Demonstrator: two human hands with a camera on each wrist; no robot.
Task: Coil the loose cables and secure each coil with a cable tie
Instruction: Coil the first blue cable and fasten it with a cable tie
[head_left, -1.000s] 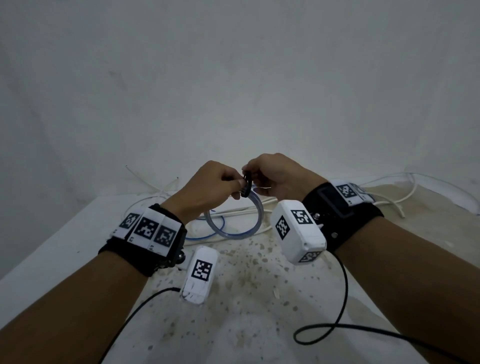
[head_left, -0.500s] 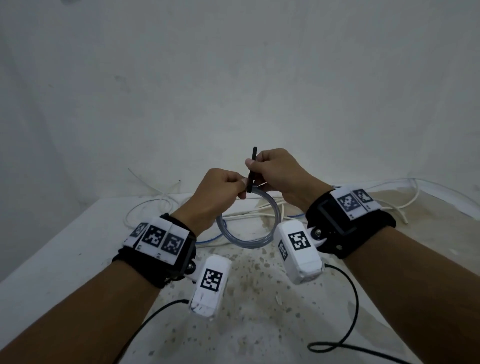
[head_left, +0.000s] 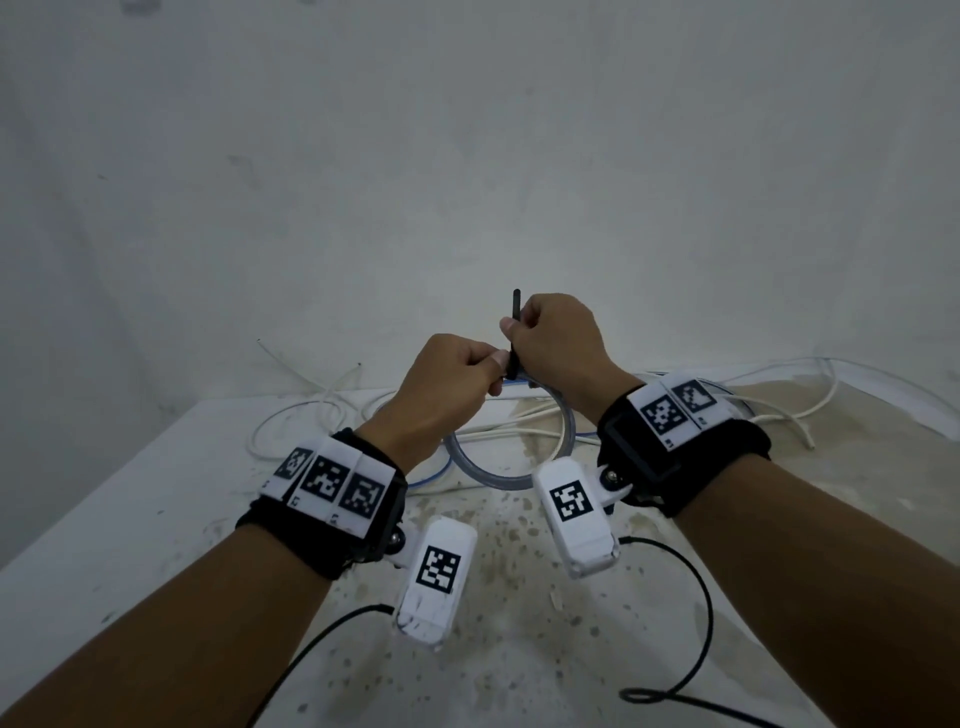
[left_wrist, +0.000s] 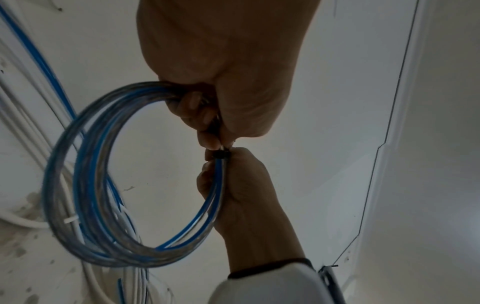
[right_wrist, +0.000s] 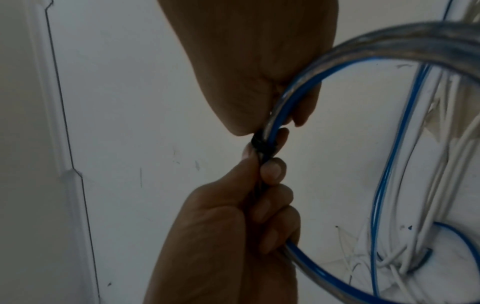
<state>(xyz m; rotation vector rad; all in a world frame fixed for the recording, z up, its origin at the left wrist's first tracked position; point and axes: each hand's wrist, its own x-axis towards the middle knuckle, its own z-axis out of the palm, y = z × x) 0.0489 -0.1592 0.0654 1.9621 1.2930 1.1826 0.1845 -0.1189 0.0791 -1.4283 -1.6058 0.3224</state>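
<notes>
Head view: left hand (head_left: 451, 387) and right hand (head_left: 558, 347) are raised together above the table (head_left: 104, 519), knuckles nearly touching. Right hand pinches the black cable tie (head_left: 515, 317), its tail standing upright at 12 o'clock from the fist. Left hand grips the blue-and-clear cable coil (head_left: 498, 475) just beside the tie, fingers curled round the strands. The coil hangs toward 6 o'clock beneath both hands. Right wrist view shows the tie band wrapped round the coil strands. Loose white cables (head_left: 296, 415) lie on the table from 10 to 2 o'clock behind the hands.
</notes>
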